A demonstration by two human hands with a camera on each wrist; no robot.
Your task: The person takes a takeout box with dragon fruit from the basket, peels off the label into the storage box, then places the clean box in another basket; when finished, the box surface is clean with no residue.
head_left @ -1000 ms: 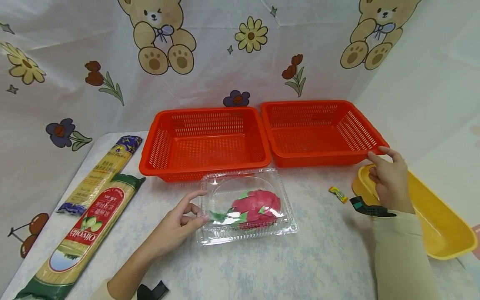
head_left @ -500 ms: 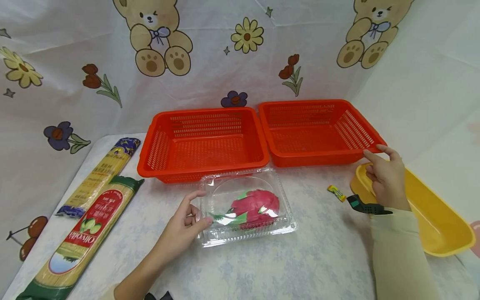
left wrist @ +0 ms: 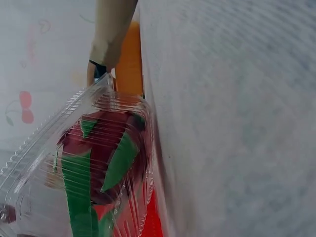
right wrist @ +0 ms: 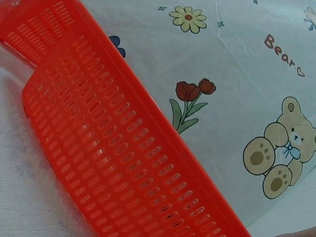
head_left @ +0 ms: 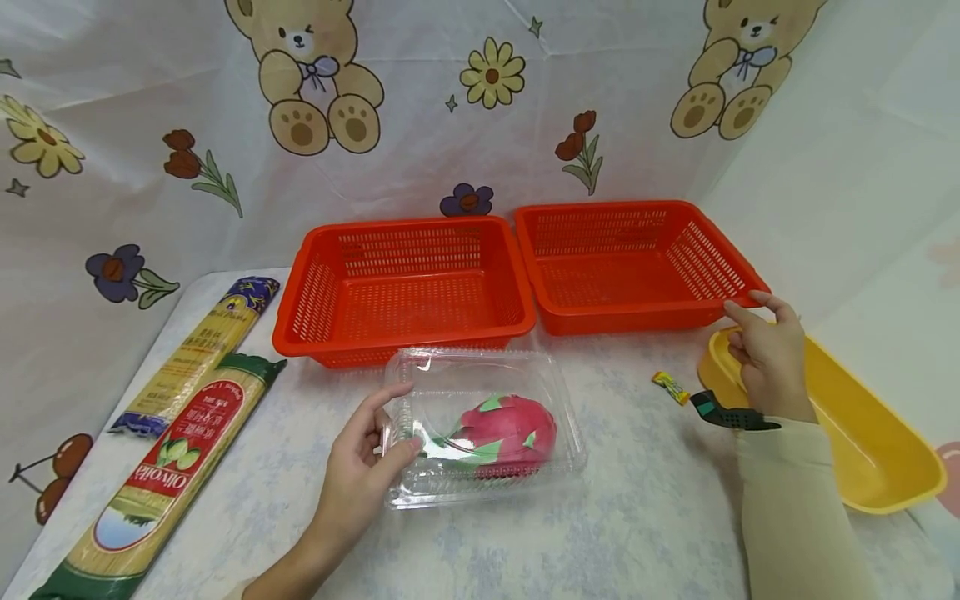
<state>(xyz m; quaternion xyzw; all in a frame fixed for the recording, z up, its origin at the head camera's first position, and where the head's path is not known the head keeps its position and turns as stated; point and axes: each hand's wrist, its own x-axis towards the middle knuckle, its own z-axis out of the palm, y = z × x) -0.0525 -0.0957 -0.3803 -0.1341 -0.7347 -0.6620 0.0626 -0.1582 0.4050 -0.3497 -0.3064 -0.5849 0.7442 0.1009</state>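
Observation:
A clear plastic clamshell box (head_left: 487,487) holds a pink dragon fruit (head_left: 513,433) with green scales. My left hand (head_left: 356,467) grips the box at its left edge, thumb and fingers around the side. In the left wrist view the ribbed box (left wrist: 44,138) stands slightly above the table, with the fruit (left wrist: 113,148) inside. My right hand (head_left: 776,358) pinches the front right corner of the right red basket (head_left: 637,321). The right wrist view shows this basket's slotted wall (right wrist: 103,143) close up.
Another red basket (head_left: 405,343) stands to the left of the gripped one. Two packs of noodles, a yellow-blue pack (head_left: 206,346) and a green-red pack (head_left: 168,467), lie at the left. A small yellow candy (head_left: 670,387) and a yellow tray (head_left: 870,433) are at the right.
My left hand has shifted the clamshell box toward me and slightly left, away from the left basket's front. My right hand stays at the right basket's corner.

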